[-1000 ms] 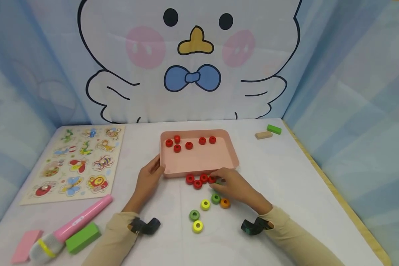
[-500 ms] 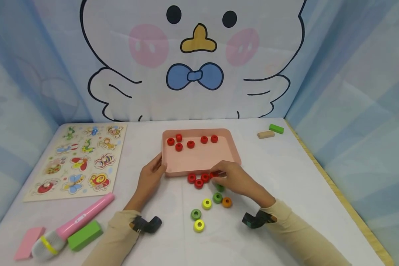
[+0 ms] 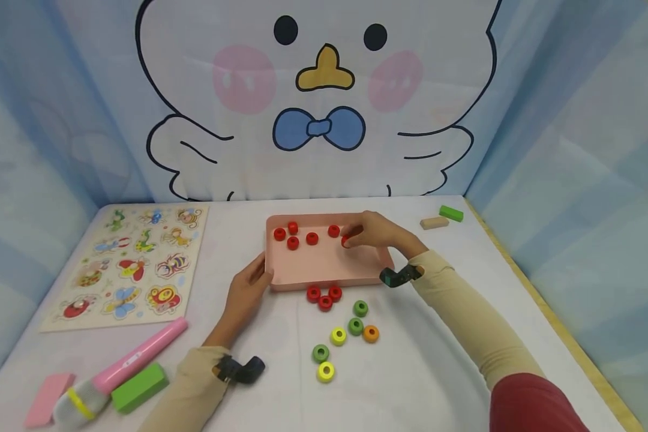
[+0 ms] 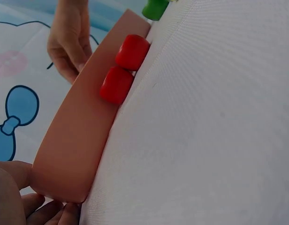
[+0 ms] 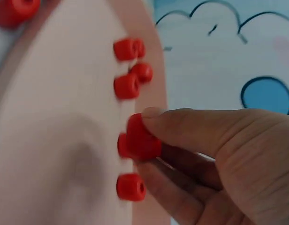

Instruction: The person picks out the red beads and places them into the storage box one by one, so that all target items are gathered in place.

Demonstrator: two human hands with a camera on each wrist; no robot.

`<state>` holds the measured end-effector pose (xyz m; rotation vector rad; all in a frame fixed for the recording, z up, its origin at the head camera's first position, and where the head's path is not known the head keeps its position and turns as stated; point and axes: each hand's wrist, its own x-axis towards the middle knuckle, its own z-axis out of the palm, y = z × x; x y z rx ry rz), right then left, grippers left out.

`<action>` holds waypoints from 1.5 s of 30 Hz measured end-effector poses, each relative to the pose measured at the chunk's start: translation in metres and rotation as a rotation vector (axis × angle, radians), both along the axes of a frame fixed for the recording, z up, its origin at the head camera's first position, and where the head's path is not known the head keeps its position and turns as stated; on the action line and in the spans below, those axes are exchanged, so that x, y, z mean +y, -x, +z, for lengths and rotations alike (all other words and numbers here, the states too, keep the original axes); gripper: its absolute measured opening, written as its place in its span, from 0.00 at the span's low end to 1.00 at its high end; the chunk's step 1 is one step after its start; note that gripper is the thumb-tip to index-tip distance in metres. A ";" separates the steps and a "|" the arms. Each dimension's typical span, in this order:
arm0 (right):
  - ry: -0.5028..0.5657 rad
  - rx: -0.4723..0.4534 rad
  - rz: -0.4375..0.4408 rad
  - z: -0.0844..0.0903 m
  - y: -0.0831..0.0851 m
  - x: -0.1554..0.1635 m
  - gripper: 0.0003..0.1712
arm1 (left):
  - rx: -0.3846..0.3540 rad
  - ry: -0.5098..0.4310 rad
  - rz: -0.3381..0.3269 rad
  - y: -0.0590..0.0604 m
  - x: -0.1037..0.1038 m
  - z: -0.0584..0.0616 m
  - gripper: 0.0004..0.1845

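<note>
My right hand [image 3: 377, 230] is over the right part of the pink tray [image 3: 308, 267]. In the right wrist view, its thumb and fingers pinch a red bead [image 5: 143, 138] above the tray floor. Several other red beads [image 3: 312, 239] sit inside, mostly along the far side. At the tray's near left corner, my left hand [image 3: 244, 294] holds the edge, thumb on one side and fingers on the other in the left wrist view. Outside the near wall lie 3 red beads [image 3: 325, 302] in a cluster; the left wrist view shows two of them against the wall.
Green beads [image 3: 355, 326], yellow beads [image 3: 326, 372] and an orange bead [image 3: 371, 333] lie nearer on the table. An insect puzzle board [image 3: 135, 264], pink toy microphone [image 3: 135, 360], green block [image 3: 140, 388] and pink block [image 3: 50, 399] are leftward. Small blocks [image 3: 434, 222] lie far right.
My right hand has picked a red bead from the cluster before the tray and carried it up and over the tray. My left hand keeps its hold on the corner.
</note>
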<state>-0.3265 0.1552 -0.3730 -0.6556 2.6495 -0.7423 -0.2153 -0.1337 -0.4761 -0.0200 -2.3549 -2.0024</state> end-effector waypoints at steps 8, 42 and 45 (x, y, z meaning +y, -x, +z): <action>-0.099 -0.067 -0.026 -0.016 0.025 0.004 0.14 | 0.010 -0.017 -0.008 -0.001 0.004 0.001 0.29; 0.318 0.032 0.006 -0.022 -0.065 0.031 0.21 | 0.027 0.013 0.003 -0.002 0.002 0.004 0.29; 0.401 -0.001 0.064 -0.031 -0.089 0.031 0.20 | 0.027 0.025 0.004 -0.002 0.001 0.002 0.29</action>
